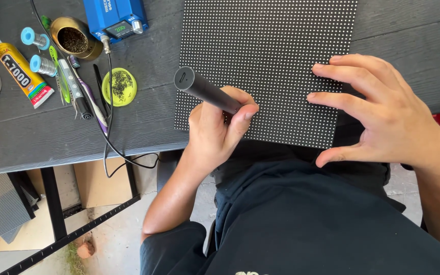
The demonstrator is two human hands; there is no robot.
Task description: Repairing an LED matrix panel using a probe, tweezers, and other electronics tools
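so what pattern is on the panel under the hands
Black panel covered in a fine grid of small white dots, clearest in the head view.

Black dotted LED matrix panel [268, 56] flat, overhanging table edge; black cylindrical pen tool [205, 90] tilted over its near-left corner.

An electronics repair workshop is showing here: a blue soldering station [115, 19] is sitting on the dark wooden tabletop [36, 132] beside solder spools [42, 64], a brass tip-cleaner pot [75, 38], a yellow glue tube [22, 69] and tweezers [100, 84], while a black dotted LED panel [266, 51] is lying flat, more panels [1, 206] leaning underneath.
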